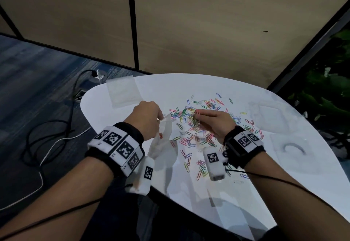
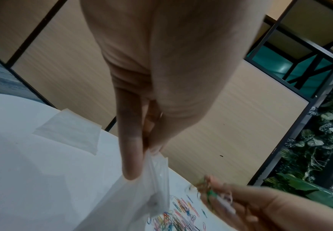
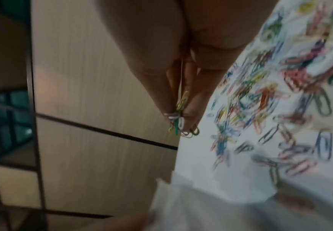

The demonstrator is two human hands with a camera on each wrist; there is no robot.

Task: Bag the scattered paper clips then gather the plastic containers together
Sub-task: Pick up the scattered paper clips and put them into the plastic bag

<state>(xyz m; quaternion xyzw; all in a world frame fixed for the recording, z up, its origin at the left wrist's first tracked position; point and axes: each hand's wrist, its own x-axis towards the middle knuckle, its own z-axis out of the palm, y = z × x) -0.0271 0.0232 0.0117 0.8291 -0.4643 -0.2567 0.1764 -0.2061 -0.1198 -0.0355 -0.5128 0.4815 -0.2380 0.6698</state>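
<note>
Left hand point(image 1: 146, 120) pinches the clear bag point(image 1: 164, 136) by its top edge, so it hangs long-axis down with the mouth up, just off the near-left side of the white counter point(image 1: 246, 193). Right hand point(image 1: 216, 123) has a bunch of clips point(image 1: 196, 120) gripped in its fingertips, above the scattered paper clips point(image 1: 200, 127) mid-counter. The head view alone shows the clear plastic containers point(image 1: 269, 114) lying on the right. The left wrist view shows the pinch up close; the right wrist view is blurry.
</note>
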